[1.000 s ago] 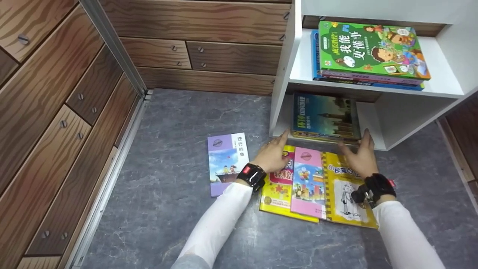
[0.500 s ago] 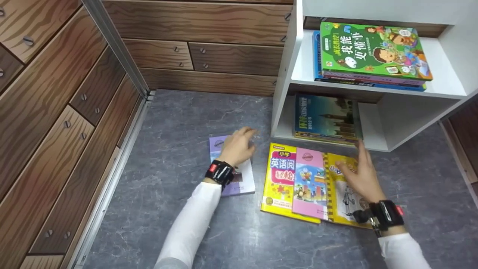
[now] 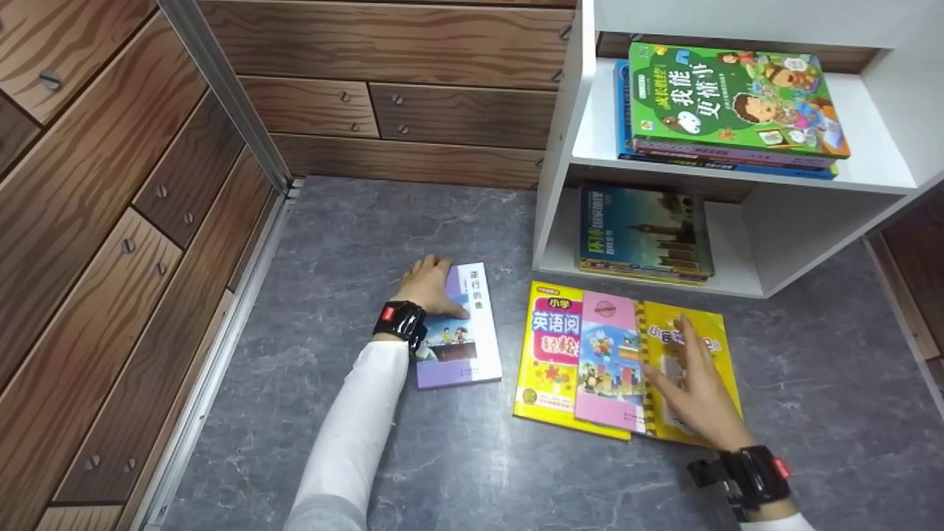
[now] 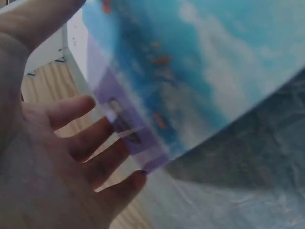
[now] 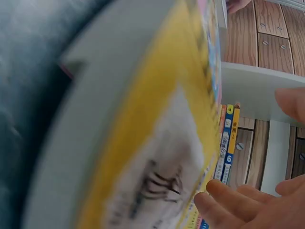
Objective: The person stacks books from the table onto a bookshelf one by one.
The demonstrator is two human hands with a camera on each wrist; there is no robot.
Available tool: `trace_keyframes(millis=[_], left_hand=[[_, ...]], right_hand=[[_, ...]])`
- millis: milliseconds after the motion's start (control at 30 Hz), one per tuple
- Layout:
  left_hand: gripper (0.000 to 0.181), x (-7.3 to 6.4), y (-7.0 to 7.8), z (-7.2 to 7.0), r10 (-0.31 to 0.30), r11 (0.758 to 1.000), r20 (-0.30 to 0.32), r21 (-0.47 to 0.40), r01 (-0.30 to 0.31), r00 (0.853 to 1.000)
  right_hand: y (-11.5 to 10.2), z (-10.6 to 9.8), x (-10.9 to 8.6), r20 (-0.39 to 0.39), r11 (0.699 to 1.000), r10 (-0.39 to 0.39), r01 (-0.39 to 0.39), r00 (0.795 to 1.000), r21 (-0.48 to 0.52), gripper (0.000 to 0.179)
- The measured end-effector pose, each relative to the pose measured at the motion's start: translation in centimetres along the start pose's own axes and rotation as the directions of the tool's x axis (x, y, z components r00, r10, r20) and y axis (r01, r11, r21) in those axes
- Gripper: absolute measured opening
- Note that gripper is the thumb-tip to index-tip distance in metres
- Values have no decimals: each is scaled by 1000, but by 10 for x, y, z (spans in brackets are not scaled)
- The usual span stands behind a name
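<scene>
My left hand [image 3: 426, 286] is at the left edge of a purple and white paperback book [image 3: 483, 332] on the floor, its thumb over the cover. In the left wrist view the spread fingers [image 4: 114, 157] are right at the book's purple border. My right hand [image 3: 697, 394], fingers extended, hovers over a yellow book [image 3: 723, 343] with a sketched figure on its cover. Beside that lies a pink book [image 3: 608, 369], which overlaps another yellow book [image 3: 546, 391] with a red title panel.
A white bookshelf [image 3: 826, 243] stands at the right. Its upper shelf holds a stack topped by a green book [image 3: 737, 96]; a stack under a dark blue book [image 3: 645, 228] lies on the lower one. Wood-patterned panels [image 3: 457, 110] border the grey floor [image 3: 346, 221].
My left hand has moved from the shelf front leftward across to the purple and white book's far side. My right hand has drawn back from the shelf over the yellow book.
</scene>
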State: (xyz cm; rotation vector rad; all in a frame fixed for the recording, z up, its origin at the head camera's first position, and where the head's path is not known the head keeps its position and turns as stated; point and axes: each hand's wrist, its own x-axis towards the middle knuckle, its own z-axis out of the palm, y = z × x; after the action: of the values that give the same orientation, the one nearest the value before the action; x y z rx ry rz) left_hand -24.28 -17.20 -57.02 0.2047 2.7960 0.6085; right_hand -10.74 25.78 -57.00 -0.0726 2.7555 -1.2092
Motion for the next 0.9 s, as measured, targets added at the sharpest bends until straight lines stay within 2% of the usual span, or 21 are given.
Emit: trace_keyframes(millis=[133, 400, 567, 733, 900], left_hand=[[114, 3, -6, 3, -11, 999, -26, -32, 10, 1000], [116, 5, -11, 7, -70, 996, -25, -48, 68, 997], [124, 1, -16, 6, -111, 988, -38, -109, 106, 993], [134, -6, -24, 7, -142, 984, -29, -116, 138, 989], [118, -15, -27, 9, -133, 985, -98, -120, 121, 986]], right_hand=[[0, 4, -3, 6, 1000, 21, -21, 1000, 7, 101], [3, 10, -5, -17, 999, -40, 40, 999, 31, 98], [3, 13, -6, -20, 998, -56, 55, 998, -28, 92], [7, 18, -7, -16, 994, -75, 73, 997, -76, 87], [10, 21, -7, -2, 995, -48, 47, 999, -92, 87]])
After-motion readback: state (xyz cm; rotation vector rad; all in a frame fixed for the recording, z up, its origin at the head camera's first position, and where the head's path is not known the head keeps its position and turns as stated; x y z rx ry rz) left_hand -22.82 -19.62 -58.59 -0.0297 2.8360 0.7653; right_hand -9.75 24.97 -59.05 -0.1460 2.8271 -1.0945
